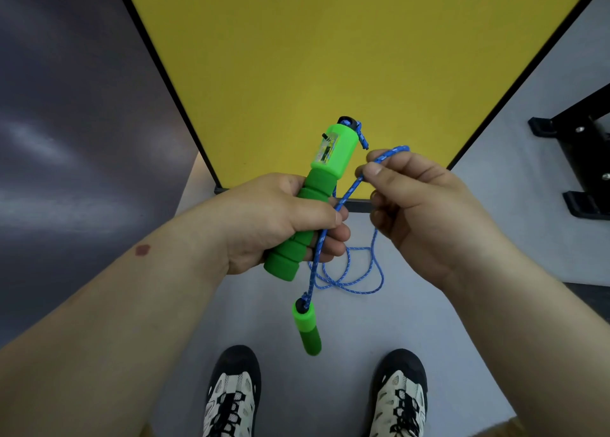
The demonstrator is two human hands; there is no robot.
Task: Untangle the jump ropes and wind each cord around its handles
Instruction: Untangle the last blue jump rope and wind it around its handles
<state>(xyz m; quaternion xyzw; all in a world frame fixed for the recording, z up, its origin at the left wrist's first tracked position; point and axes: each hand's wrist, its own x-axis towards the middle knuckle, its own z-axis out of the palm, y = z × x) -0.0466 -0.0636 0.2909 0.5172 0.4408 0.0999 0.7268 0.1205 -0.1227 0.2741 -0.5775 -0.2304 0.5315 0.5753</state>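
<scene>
While the left hand (280,220) grips the green foam-grip counter handle (317,195) mid-frame and the right hand (419,205) pinches the blue braided cord (346,271), winding looks barely begun, the second green handle (308,329) dangling.

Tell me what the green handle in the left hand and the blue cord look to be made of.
Green handle: the grip gripped by the left hand looks like matte foam, with soft ribbed segments; the upper housing looks like glossy hard plastic, catching a sheen, with a clear window. Blue cord: seems a braided synthetic rope, judging by its flecked woven pattern and limp loops.
</scene>
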